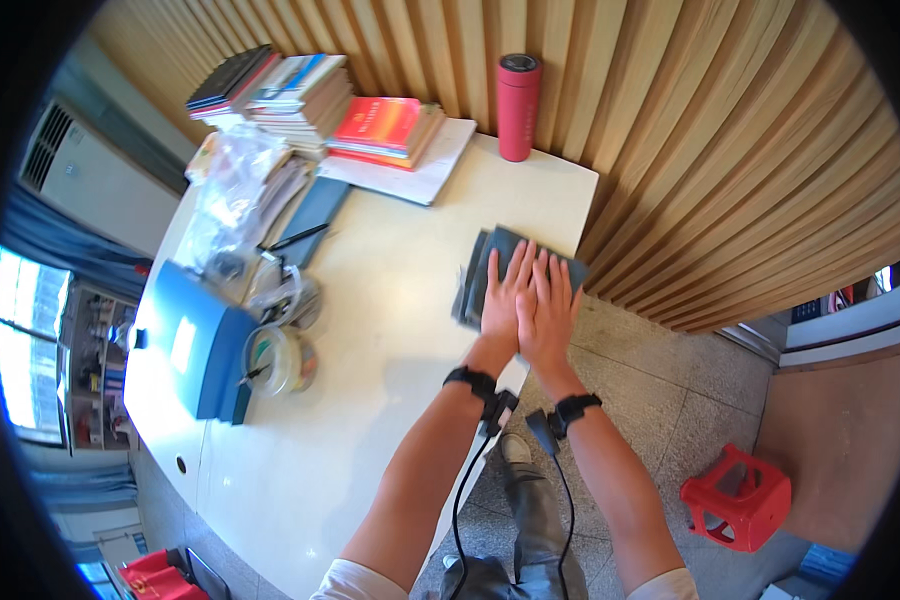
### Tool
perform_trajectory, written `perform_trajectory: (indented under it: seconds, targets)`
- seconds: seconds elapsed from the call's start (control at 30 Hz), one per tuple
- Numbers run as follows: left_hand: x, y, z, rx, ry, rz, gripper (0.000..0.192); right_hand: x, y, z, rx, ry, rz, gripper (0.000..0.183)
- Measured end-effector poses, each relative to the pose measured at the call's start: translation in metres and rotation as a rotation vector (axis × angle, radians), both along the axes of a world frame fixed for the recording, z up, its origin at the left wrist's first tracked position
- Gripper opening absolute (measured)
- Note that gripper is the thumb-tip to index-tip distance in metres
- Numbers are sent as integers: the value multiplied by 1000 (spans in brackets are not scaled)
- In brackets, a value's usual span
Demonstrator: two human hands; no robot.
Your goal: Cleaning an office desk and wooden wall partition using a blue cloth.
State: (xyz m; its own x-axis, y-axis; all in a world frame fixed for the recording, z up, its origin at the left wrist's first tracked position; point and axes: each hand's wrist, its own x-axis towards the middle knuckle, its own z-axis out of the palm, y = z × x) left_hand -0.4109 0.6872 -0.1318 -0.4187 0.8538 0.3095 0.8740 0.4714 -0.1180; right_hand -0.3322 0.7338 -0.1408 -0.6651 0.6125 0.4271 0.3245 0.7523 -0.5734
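Observation:
Both hands lie flat, side by side and touching, on a folded dark grey cloth (474, 289) near the right edge of the white table (360, 315). My left hand (507, 296) rests on the middle of the cloth with its fingers slightly apart. Against it, my right hand (549, 315) presses on the right part, its fingers a little spread. The cloth shows several stacked layers at its left side, and its near part is hidden under the palms. Each wrist wears a black strap with a cabled device.
A red thermos (519, 109) stands by the slatted wood wall (690, 187). Book stacks (300, 101), a plastic bag (236, 176), a black pen (298, 236), a blue file box (202, 337) and a clear round container (277, 364) occupy the table's left side. A red plastic stool (765, 502) is on the floor.

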Motion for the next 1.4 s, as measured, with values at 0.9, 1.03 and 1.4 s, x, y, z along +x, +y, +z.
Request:
perform_trajectory:
  seconds: [0.9,1.03,1.4]
  targets:
    - [369,-888,-19,788,-566,1163,55,299,-666,34,61,-633,343,98]
    - [301,-892,-63,852,-541,1258,58,266,-667,25,217,-544,434,90]
    - [252,-809,-5,692,-618,1861,59,64,-638,34,253,-495,631,83]
